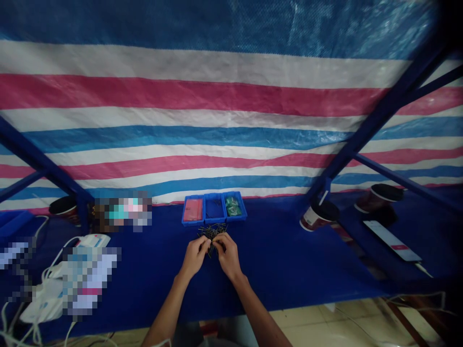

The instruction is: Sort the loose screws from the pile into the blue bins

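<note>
Soft, even light is cast on the left hand [194, 258] and right hand [227, 255]; glare is seen high on the tarp [231, 94], the bars [383, 111] are bowed by edge distortion, and the right corners are darkened.

Left hand [194, 256]: held low over the worktop [289, 270], fingers curled inward, turned toward the other hand.
Right hand [225, 255]: held just beside the left, fingers bent closed, tips meeting those opposite.
Left forearm [167, 308]: bare, angled inward.
Right forearm [255, 303]: bare, angled inward.
</note>
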`<state>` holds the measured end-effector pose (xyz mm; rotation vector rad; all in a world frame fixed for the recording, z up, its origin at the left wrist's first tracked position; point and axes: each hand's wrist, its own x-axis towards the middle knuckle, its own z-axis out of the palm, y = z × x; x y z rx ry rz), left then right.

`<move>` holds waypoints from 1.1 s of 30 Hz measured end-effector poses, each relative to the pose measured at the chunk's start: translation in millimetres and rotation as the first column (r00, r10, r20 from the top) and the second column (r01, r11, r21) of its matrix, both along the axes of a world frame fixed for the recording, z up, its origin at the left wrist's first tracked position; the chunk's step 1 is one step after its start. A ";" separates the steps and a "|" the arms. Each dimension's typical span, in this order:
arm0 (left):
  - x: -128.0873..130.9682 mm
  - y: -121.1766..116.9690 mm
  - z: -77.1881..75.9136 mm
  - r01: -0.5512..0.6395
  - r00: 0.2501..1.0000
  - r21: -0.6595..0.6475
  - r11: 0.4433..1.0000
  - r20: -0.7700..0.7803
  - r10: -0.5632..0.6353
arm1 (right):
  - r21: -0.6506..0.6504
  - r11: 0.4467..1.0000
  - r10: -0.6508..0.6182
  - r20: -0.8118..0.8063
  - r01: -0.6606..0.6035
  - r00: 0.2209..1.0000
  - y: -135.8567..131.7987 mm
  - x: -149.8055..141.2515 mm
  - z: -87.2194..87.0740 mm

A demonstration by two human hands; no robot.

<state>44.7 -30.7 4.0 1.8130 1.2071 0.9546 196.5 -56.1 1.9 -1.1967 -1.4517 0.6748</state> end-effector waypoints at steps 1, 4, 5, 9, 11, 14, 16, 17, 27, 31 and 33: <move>-0.2 0.2 -0.4 -0.003 1.000 -0.001 1.000 0.007 0.003 | -0.003 1.000 0.003 -0.002 -0.003 1.000 0.1 0.1 0.3; -1.0 0.7 -1.0 -0.008 1.000 0.000 1.000 0.026 0.008 | -0.018 1.000 0.007 -0.011 -0.007 1.000 0.4 0.9 0.9; -1.3 0.9 -0.9 -0.009 0.999 0.000 1.000 0.031 0.009 | -0.021 1.000 0.005 -0.012 -0.005 1.000 0.6 1.2 0.9; -1.6 1.4 1.0 -0.012 0.999 -0.001 1.000 0.039 0.012 | -0.020 1.000 0.010 0.015 -0.009 1.000 1.6 2.1 0.2; -1.3 1.6 1.7 -0.009 1.000 -0.005 1.000 0.030 0.010 | -0.018 1.000 0.014 0.032 -0.013 0.999 2.2 2.2 -0.3; -0.9 1.6 1.9 -0.007 1.000 -0.007 1.000 0.023 0.007 | -0.016 1.000 0.012 0.043 -0.011 0.999 2.6 2.3 -1.2; -0.8 1.5 1.6 -0.005 1.000 -0.003 1.000 0.029 0.006 | -0.016 1.000 0.016 0.043 -0.016 0.999 2.7 2.3 -1.9; -0.8 1.4 1.5 -0.004 0.999 -0.001 1.000 0.034 0.004 | -0.015 1.000 0.020 0.040 -0.019 0.999 2.7 2.3 -2.3; -1.4 0.9 1.2 -0.001 0.999 -0.003 1.000 0.033 0.001 | -0.024 1.000 0.017 0.013 -0.016 1.000 1.1 1.4 -0.2; -3.4 1.7 0.5 -0.010 0.999 0.004 1.000 0.053 0.010 | -0.040 0.999 0.004 0.021 -0.003 1.000 1.1 1.1 -0.3; -4.1 2.4 0.0 -0.015 0.998 0.005 1.000 0.062 0.015 | -0.042 0.999 -0.005 0.039 0.007 0.999 1.6 1.0 -1.3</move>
